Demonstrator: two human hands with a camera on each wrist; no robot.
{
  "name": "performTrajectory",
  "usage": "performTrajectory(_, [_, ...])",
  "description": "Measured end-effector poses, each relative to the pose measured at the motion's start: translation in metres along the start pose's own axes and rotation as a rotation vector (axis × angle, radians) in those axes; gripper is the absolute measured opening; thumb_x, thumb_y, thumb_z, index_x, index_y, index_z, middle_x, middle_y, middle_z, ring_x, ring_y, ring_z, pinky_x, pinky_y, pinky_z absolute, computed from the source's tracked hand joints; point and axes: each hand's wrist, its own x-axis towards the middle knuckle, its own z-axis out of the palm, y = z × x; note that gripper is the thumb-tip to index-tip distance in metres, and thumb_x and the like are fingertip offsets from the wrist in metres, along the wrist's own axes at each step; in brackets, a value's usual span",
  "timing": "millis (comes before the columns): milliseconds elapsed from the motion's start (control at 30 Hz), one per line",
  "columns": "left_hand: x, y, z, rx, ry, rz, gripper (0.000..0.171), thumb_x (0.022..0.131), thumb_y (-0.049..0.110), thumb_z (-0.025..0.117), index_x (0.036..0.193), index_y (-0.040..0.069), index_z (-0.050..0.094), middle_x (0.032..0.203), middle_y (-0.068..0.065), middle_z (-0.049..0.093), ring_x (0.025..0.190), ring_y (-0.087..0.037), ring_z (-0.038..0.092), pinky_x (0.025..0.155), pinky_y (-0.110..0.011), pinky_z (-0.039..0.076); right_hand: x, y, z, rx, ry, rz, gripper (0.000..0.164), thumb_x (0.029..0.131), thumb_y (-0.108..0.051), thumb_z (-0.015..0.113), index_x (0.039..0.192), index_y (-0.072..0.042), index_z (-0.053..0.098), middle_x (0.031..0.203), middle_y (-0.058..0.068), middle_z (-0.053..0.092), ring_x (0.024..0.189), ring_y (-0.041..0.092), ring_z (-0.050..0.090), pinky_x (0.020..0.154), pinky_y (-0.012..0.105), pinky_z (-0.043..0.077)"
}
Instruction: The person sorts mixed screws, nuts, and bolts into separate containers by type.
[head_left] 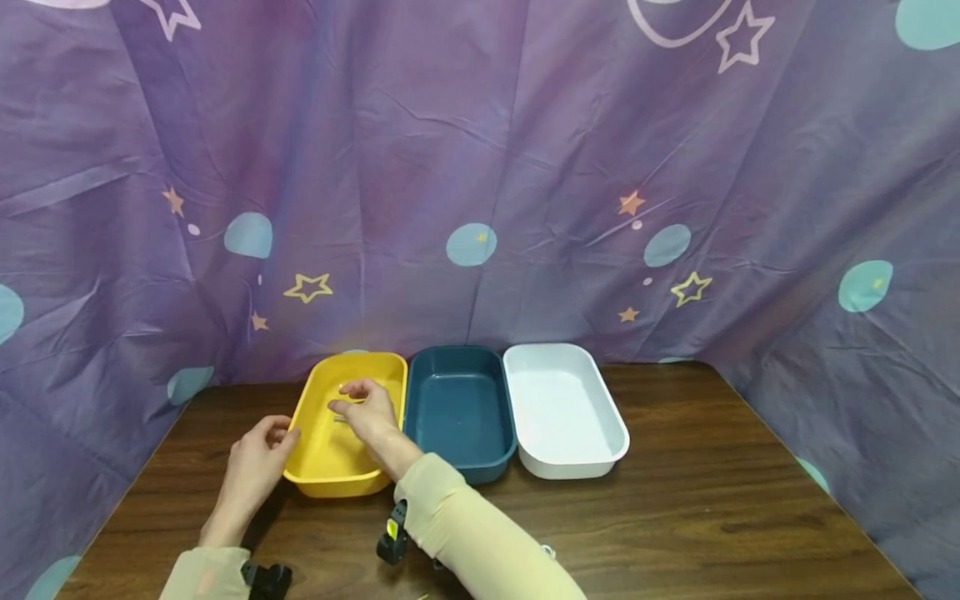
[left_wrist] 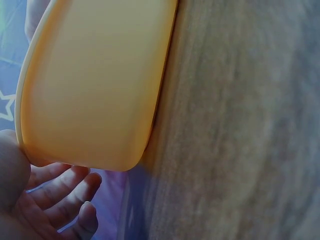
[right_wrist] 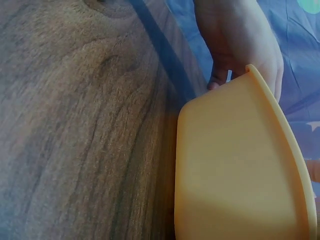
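Observation:
My left hand holds the near-left rim of a yellow plastic bin, thumb at the rim and fingers outside the wall. In the left wrist view, the fingers curl loosely beside the bin's end. My right hand reaches over the bin's inside, thumb and forefinger parted with a gap between them. A small thin greyish piece shows just below that thumb; its kind is too small to make out. In the right wrist view the bin's wall hides most of the right hand.
Right of the yellow bin stand a dark blue bin and a white bin, side by side on the brown wooden table. A small shiny ring-like thing lies by the right sleeve. A purple patterned cloth hangs behind.

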Motion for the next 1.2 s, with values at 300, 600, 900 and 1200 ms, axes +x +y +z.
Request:
performTrajectory(300, [-0.001, 0.000, -0.003, 0.006, -0.001, 0.024, 0.033, 0.097, 0.021, 0.058, 0.119, -0.004, 0.059, 0.099, -0.021, 0.067, 0.086, -0.031, 0.062, 0.067, -0.035, 0.047, -0.006, -0.004, -0.004, 0.081, -0.035, -0.046, 0.019, 0.075, 0.009, 0.070, 0.089, -0.003, 0.066, 0.079, -0.001, 0.054, 0.072, 0.008, 0.049, 0.061, 0.021, 0.042])
performTrajectory(600, [-0.001, 0.000, -0.004, 0.003, -0.017, 0.008, 0.035, 0.098, 0.022, 0.058, 0.120, -0.006, 0.058, 0.100, -0.023, 0.066, 0.087, -0.032, 0.061, 0.067, -0.036, 0.047, -0.019, -0.011, -0.009, 0.179, -0.114, 0.042, 0.020, 0.077, 0.011, 0.064, 0.089, -0.005, 0.064, 0.072, 0.001, 0.054, 0.064, 0.017, 0.060, 0.057, 0.030, 0.045])
performTrajectory(900, [-0.001, 0.001, -0.002, 0.003, 0.021, 0.047, 0.033, 0.097, 0.021, 0.058, 0.117, -0.005, 0.060, 0.098, -0.022, 0.067, 0.086, -0.032, 0.063, 0.069, -0.036, 0.046, -0.034, -0.021, -0.022, 0.168, -0.202, 0.036, 0.013, 0.080, 0.007, 0.065, 0.089, -0.003, 0.064, 0.071, -0.001, 0.055, 0.060, 0.013, 0.058, 0.054, 0.026, 0.044])
performTrajectory(1200, [-0.002, 0.000, -0.001, 0.015, 0.024, 0.057, 0.032, 0.097, 0.021, 0.058, 0.116, -0.005, 0.060, 0.097, -0.021, 0.067, 0.085, -0.032, 0.063, 0.068, -0.037, 0.046, -0.056, -0.037, -0.043, 0.086, -0.332, -0.039, 0.010, 0.083, 0.005, 0.064, 0.091, 0.000, 0.064, 0.075, -0.002, 0.057, 0.062, 0.011, 0.057, 0.056, 0.024, 0.044])
